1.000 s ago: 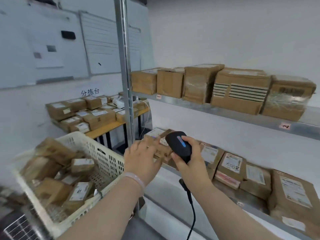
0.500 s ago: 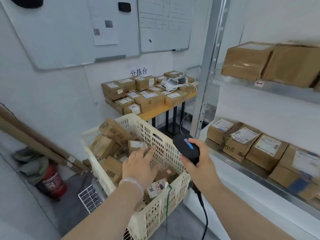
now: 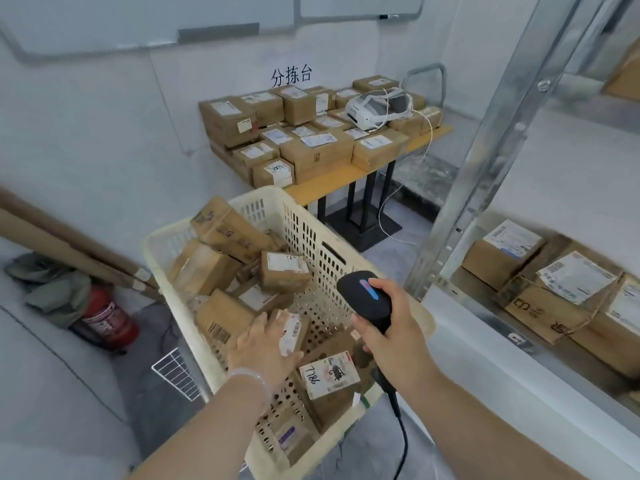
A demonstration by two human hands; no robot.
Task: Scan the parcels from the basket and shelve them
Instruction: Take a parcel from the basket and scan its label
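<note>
Left hand [image 3: 263, 348] now working inside basket [image 3: 162, 230], lower centre of frame, having left shelf [image 3: 485, 308] at right. Fingers curling round small labelled parcel [image 3: 291, 332] there. Right hand [image 3: 398, 337] gripping scanner [image 3: 367, 299], fingers clamped on handle, hovering just above. Judgement: new pick-and-scan cycle beginning; many parcels remaining in basket.

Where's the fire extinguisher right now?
In the head view, the fire extinguisher sits on the floor at left, left of the basket, beside a grey-green cloth.
</note>
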